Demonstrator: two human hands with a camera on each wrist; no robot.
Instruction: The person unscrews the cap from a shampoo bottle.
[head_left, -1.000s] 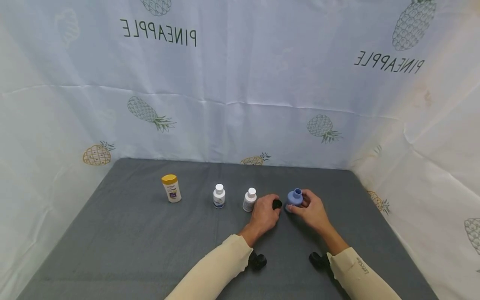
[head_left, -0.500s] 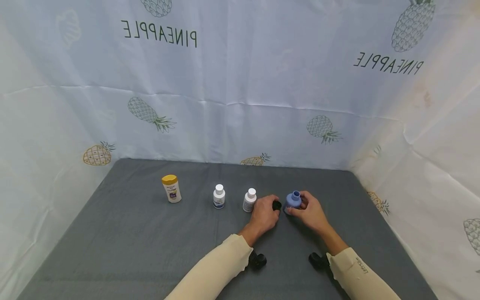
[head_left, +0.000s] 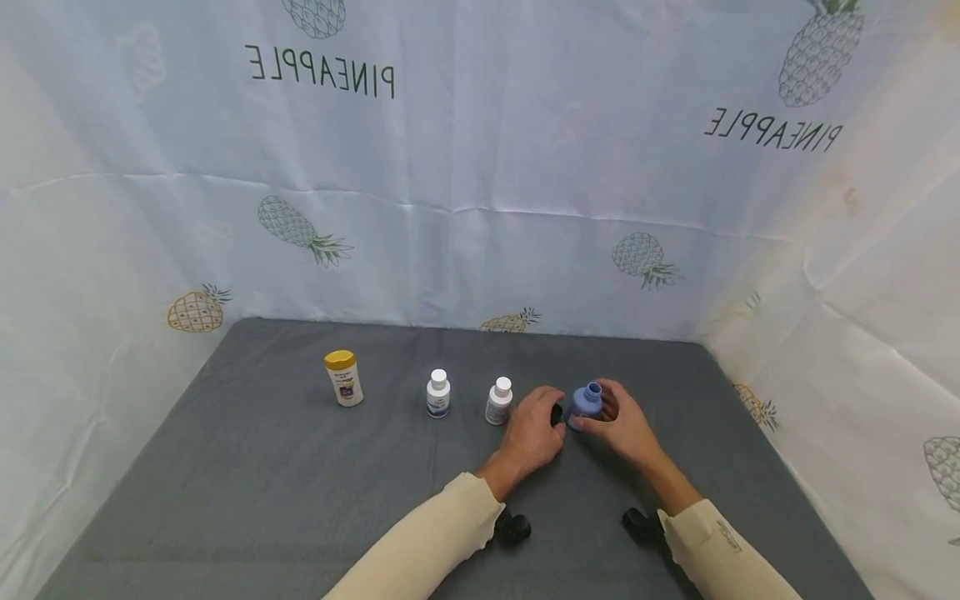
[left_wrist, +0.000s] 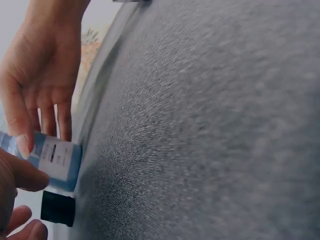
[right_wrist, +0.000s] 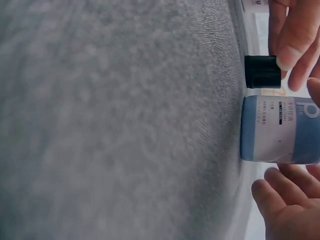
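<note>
Gray cloth bears an upright, uncapped blue bottle in the right hand's grip and, just beside it, a black cap that the left hand, fingers parted, apparently isn't holding. Setting the cap down looks like the step in hand; next calls for lifting that hand clear. Leftward stand 2 white-capped bottles; behind hangs a pineapple-print curtain.

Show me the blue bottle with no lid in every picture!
Head view: the blue bottle is right of centre, below the middle.
Left wrist view: at the left edge, below the middle, sideways.
Right wrist view: at the right edge, about halfway down, sideways.
Shared landmark: the black cap beside it.
</note>
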